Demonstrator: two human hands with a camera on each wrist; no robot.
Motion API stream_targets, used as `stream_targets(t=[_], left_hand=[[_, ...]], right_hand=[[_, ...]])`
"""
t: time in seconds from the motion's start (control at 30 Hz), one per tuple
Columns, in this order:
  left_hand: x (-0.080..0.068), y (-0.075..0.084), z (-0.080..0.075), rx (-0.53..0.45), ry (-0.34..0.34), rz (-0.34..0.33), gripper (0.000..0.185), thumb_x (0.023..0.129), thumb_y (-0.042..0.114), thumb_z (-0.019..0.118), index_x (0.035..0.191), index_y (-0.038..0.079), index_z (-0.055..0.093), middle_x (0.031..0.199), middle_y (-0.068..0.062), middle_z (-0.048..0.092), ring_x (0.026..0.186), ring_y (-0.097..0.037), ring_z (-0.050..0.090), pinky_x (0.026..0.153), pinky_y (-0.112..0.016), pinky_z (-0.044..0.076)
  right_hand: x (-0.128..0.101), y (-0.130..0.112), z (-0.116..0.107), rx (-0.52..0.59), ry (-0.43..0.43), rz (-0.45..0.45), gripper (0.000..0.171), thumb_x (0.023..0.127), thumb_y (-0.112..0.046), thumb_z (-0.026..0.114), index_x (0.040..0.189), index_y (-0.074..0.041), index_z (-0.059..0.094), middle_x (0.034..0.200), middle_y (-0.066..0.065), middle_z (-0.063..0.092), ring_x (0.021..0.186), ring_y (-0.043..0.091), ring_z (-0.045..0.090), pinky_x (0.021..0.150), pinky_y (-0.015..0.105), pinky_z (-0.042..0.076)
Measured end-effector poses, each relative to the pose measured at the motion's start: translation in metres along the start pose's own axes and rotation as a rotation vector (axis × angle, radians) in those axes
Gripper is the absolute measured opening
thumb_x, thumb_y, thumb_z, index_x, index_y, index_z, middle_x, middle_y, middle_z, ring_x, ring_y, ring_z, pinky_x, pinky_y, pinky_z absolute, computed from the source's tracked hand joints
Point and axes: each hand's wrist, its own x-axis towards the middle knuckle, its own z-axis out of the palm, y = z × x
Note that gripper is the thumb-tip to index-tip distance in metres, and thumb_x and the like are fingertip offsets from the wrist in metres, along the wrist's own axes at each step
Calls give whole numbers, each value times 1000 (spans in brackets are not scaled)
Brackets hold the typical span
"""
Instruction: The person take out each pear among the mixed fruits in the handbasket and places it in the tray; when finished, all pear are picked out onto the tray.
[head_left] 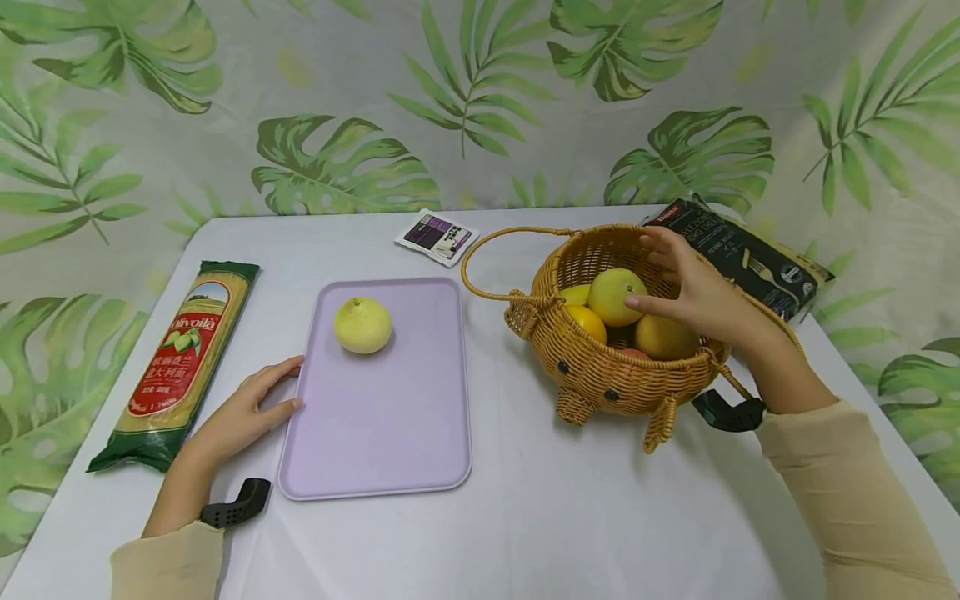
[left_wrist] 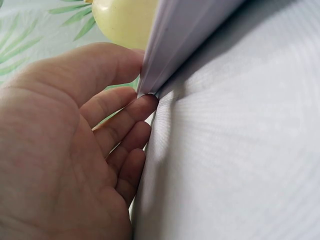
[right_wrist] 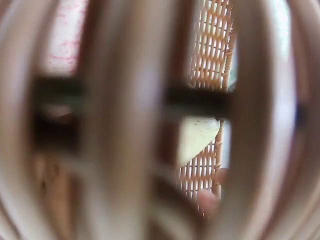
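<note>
On the lilac tray (head_left: 382,425) sits a round pale yellow fruit (head_left: 363,325) with a short stem, a pear or apple. My left hand (head_left: 243,414) lies beside the tray's left edge, its thumb and fingertips (left_wrist: 148,104) touching the rim. My right hand (head_left: 701,292) reaches over the pig-faced wicker basket (head_left: 600,375). Its thumb is at a yellow-green round fruit (head_left: 615,296), while the spread fingers are near the far rim. I cannot tell how firmly it touches. Basket wicker blocks much of the right wrist view, where fingertips (right_wrist: 207,200) show by the rim.
More fruit lies in the basket, including an orange-yellow one (head_left: 587,323) and a brownish-yellow one (head_left: 666,337). A pasta packet (head_left: 176,358) lies left of the tray, a small sachet (head_left: 437,237) behind it. Behind the basket is a black penne bag (head_left: 750,258). The basket's handle (head_left: 480,250) loops leftward.
</note>
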Motion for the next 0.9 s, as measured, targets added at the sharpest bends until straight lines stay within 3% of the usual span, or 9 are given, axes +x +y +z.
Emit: stream_targets(t=[0.6,0.9], left_hand=[[0,-1,0,6,0,0,63,87,17,60,140,7,30,133,-21,38,126,-43,21,95,-63,17],[0,0,0,18,-4,-7,62,87,18,60,141,8,29,134,-21,37,126,-43,21,95,-63,17]], right_hand=[[5,5,2,15,-171,98,77,86,-32,60,144,-18,12,147,7,12,130,35,17,99,56,21],[9,2,3,-28,-241,104,65,89,-28,57,142,-19,21,142,15,21,122,35,29,93,57,28]])
